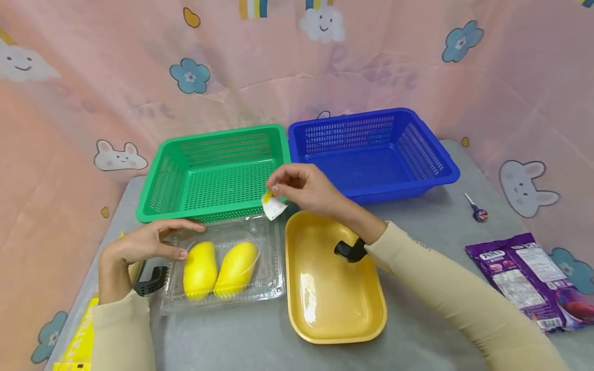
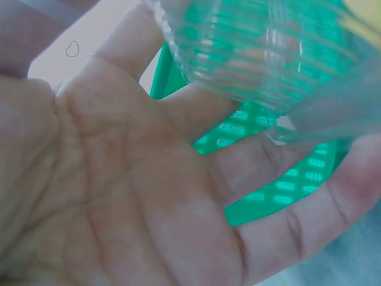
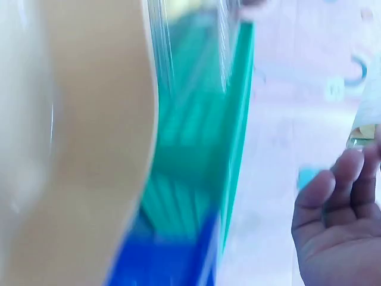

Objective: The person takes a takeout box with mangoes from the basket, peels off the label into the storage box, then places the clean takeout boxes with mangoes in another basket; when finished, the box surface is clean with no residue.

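A clear plastic box holds two yellow mangoes, the left mango and the right mango. My left hand rests at the box's left side, fingers spread and fairly straight, the thumb reaching over beside the left mango. In the left wrist view, the palm shows with the fingers passing behind ridged clear plastic. Above the box's back right corner, my right hand pinches a small white and yellow label-like piece between thumb and fingers. Curled fingers of this hand show in the right wrist view.
Behind the box stands a green basket, with a blue basket to its right. A yellow tray lies under the right forearm. Farther right are a lollipop and a purple candy bag. Yellow packaging lies at left.
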{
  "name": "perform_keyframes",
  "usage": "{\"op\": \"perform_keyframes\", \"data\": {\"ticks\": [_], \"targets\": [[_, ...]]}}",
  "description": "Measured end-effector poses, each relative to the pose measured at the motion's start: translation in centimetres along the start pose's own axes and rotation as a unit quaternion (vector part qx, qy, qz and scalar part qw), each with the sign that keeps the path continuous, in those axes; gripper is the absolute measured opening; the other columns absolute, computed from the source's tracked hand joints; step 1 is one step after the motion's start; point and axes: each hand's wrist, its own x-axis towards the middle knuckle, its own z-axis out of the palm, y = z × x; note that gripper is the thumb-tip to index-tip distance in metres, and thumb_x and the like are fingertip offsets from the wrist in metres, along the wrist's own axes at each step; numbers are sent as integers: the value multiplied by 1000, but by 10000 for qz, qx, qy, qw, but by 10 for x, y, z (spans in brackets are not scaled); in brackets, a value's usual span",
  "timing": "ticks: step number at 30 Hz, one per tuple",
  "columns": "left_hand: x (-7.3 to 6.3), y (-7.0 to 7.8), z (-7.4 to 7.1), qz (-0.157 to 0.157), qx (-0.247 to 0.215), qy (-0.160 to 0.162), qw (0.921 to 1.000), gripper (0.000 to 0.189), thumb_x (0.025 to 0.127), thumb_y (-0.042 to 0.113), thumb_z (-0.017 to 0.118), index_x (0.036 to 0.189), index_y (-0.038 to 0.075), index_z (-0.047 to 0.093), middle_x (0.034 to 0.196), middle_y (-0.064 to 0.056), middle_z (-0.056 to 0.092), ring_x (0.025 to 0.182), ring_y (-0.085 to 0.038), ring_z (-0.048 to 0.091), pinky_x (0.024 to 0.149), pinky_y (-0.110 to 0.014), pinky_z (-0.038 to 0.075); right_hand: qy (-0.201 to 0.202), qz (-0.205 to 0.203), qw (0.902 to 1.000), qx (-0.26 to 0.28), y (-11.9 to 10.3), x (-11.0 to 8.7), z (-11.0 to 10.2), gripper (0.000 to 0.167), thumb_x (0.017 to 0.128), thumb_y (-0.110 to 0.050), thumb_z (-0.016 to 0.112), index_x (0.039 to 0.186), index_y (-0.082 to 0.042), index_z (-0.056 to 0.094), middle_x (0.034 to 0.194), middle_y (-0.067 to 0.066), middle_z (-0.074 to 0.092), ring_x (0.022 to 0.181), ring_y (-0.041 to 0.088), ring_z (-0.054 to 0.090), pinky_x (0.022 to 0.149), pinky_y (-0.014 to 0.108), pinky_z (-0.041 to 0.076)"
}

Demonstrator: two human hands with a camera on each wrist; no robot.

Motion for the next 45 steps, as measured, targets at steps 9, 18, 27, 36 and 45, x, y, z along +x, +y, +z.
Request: {"op": "perform_keyframes", "data": {"ticks": [9, 18, 27, 36, 45], "targets": [[-1, 0, 0, 108, -53, -6, 9999, 55, 92, 13, 75, 144, 15, 58, 144, 21, 52, 127, 14, 49, 95, -25, 55, 621, 580, 9931, -811, 10, 0, -73, 14, 100, -13, 65, 110, -7, 73, 81, 13, 66, 72, 26, 61, 66, 26, 54], [1, 1, -1, 223, -71, -107, 9997, 55, 92, 13, 74, 145, 11, 56, 143, 26, 51, 128, 13, 49, 95, -25, 55, 671, 980, 9869, -1095, 14, -3, -99, 15, 101, -14, 64, 110, -5, 72, 92, 10, 73, 78, 29, 66, 72, 29, 58], [1, -1, -1, 167, -24, -58, 9998, 55, 92, 13, 75, 144, 11, 57, 143, 24, 51, 127, 12, 49, 96, -25, 54, -1423, 1089, 9804, -820, 7, -22, -65, 11, 100, -8, 64, 105, -4, 72, 84, 11, 71, 70, 26, 61, 66, 28, 55], [-1, -1, -1, 85, -119, -33, 9999, 55, 92, 13, 75, 144, 13, 57, 143, 24, 51, 126, 13, 49, 93, -27, 56, -2381, 1614, 9562, -536, 20, -51, -19, 9, 96, -1, 65, 102, 1, 70, 81, 12, 74, 66, 20, 64, 68, 39, 59], [1, 0, -1, 70, -118, -79, 9999, 56, 93, 14, 74, 145, 11, 56, 145, 22, 50, 127, 13, 49, 94, -27, 56, -2210, 2198, 9498, -264, 27, -69, -2, 16, 94, 1, 66, 108, 7, 67, 88, 19, 76, 71, 36, 70, 72, 41, 60]]}}
